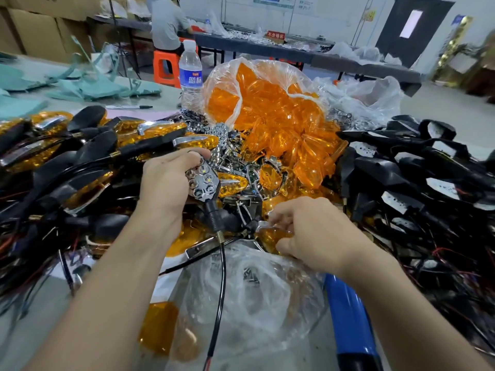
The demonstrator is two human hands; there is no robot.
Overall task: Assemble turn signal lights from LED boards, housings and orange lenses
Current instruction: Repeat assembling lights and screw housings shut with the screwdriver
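Observation:
My left hand (166,180) grips a black housing with a chrome LED reflector (204,183) facing up; its threaded stem and black wire (220,277) hang toward me. My right hand (310,228) pinches an orange lens (273,235) low in the middle, just right of the stem. A clear bag of orange lenses (267,108) lies open behind both hands. Finished lights with orange lenses (80,145) are piled on the left. Black housings with white labels (417,178) are heaped on the right.
A water bottle (190,76) stands behind the pile beside a marker pen (128,106). Chrome reflector parts (235,148) lie in the centre. A clear bag of screws (249,285) and a blue-handled tool (348,317) lie near me. A person sits at a far table (166,25).

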